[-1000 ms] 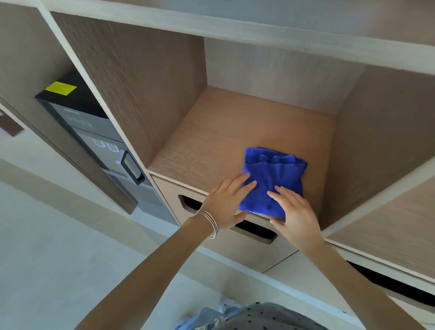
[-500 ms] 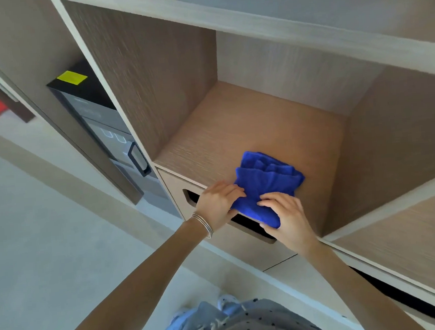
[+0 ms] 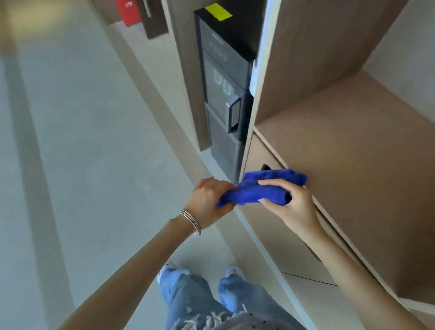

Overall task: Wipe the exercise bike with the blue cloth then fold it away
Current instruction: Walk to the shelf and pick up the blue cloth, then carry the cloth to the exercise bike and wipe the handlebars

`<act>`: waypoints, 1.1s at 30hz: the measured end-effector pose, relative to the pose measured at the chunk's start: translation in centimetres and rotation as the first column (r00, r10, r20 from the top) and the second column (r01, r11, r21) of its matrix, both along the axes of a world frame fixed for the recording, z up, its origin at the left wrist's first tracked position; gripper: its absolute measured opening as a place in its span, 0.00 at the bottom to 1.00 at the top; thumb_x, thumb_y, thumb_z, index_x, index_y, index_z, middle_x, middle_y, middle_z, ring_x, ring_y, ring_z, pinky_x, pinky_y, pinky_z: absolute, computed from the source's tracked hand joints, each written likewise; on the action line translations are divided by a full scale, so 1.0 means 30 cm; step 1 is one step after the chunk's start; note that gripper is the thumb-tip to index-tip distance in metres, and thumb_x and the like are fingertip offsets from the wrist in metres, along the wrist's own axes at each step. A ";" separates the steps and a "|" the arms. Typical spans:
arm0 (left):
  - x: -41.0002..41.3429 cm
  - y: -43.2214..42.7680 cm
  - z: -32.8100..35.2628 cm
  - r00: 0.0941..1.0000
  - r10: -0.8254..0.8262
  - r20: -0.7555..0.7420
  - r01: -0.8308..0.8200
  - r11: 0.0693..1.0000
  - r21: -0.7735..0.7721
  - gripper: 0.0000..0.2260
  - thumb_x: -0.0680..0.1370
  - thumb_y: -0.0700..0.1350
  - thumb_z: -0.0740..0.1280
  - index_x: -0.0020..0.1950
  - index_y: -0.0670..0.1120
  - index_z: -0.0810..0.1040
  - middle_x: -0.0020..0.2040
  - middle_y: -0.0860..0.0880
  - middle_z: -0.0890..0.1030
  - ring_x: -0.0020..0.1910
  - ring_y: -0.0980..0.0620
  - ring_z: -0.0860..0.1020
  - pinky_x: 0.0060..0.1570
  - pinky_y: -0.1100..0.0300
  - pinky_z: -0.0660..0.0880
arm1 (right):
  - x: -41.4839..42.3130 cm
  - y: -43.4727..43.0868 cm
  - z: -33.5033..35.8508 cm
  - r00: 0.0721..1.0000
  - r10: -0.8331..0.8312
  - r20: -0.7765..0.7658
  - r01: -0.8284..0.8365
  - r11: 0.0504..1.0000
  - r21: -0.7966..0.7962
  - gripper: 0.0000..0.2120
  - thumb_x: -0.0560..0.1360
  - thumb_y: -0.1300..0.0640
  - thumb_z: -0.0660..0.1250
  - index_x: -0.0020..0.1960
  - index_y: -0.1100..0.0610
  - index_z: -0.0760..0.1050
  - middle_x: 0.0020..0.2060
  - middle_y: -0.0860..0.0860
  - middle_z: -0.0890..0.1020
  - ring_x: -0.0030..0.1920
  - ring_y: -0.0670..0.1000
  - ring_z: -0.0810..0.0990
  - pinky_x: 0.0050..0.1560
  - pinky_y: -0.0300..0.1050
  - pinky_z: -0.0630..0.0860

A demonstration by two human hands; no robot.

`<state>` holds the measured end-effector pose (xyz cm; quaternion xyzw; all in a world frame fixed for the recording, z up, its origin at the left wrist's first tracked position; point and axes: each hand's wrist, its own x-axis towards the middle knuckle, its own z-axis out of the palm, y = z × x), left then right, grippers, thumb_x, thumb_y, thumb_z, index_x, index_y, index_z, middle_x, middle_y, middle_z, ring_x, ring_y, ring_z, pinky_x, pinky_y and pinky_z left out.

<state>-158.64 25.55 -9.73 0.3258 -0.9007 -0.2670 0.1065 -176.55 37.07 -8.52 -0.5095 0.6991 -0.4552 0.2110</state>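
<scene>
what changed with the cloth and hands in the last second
The blue cloth, pressed flat on the shelf under straight fingers before, is now gripped by the left hand and right hand, bunched into a roll and drawn out to the shelf's front edge. The shelf and black appliance beside it stayed put.

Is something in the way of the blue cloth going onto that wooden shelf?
Nothing visible is in the way. The left hand and right hand both grip the blue cloth right at the front edge of the shelf, with only bare wood beyond it.
</scene>
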 end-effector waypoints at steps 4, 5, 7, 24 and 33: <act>0.191 -0.018 -0.022 0.988 0.140 0.063 -0.141 0.990 0.015 0.13 0.72 0.45 0.69 0.55 0.46 0.79 0.50 0.48 0.82 0.52 0.45 0.78 0.63 0.57 0.63 | 0.104 -0.135 0.007 0.969 0.248 0.010 -0.247 0.962 0.118 0.14 0.66 0.69 0.73 0.49 0.58 0.82 0.43 0.43 0.84 0.45 0.39 0.81 0.48 0.29 0.74; 0.251 -0.018 -0.031 0.981 0.169 0.090 -0.170 0.985 0.004 0.14 0.72 0.47 0.69 0.57 0.47 0.78 0.52 0.49 0.81 0.55 0.47 0.77 0.65 0.56 0.62 | 0.141 -0.164 0.002 0.955 0.295 0.027 -0.296 0.944 0.149 0.13 0.66 0.68 0.74 0.49 0.56 0.82 0.41 0.40 0.83 0.44 0.38 0.80 0.46 0.27 0.73; 0.380 -0.013 -0.051 0.962 0.224 0.158 -0.226 0.974 -0.007 0.18 0.73 0.53 0.68 0.61 0.50 0.75 0.57 0.52 0.79 0.60 0.49 0.74 0.68 0.54 0.60 | 0.226 -0.215 -0.015 0.924 0.379 0.049 -0.381 0.903 0.199 0.13 0.66 0.66 0.75 0.48 0.54 0.82 0.39 0.36 0.82 0.42 0.36 0.80 0.43 0.26 0.72; 1.442 0.165 -0.099 0.621 0.683 0.384 -0.710 0.698 -0.093 0.27 0.74 0.60 0.63 0.71 0.52 0.65 0.69 0.52 0.70 0.70 0.50 0.65 0.72 0.52 0.58 | 1.223 -0.533 -0.056 0.572 0.809 0.135 -0.795 0.506 0.334 0.16 0.67 0.65 0.71 0.43 0.44 0.81 0.39 0.37 0.83 0.41 0.39 0.80 0.41 0.27 0.73; 1.844 0.364 -0.113 0.355 0.845 0.399 -0.899 0.426 -0.103 0.27 0.75 0.60 0.63 0.72 0.52 0.64 0.70 0.52 0.68 0.71 0.49 0.64 0.70 0.54 0.58 | 1.754 -0.547 -0.092 0.397 0.867 0.303 -0.899 0.299 0.320 0.15 0.68 0.66 0.71 0.45 0.46 0.82 0.42 0.39 0.85 0.45 0.40 0.82 0.43 0.28 0.75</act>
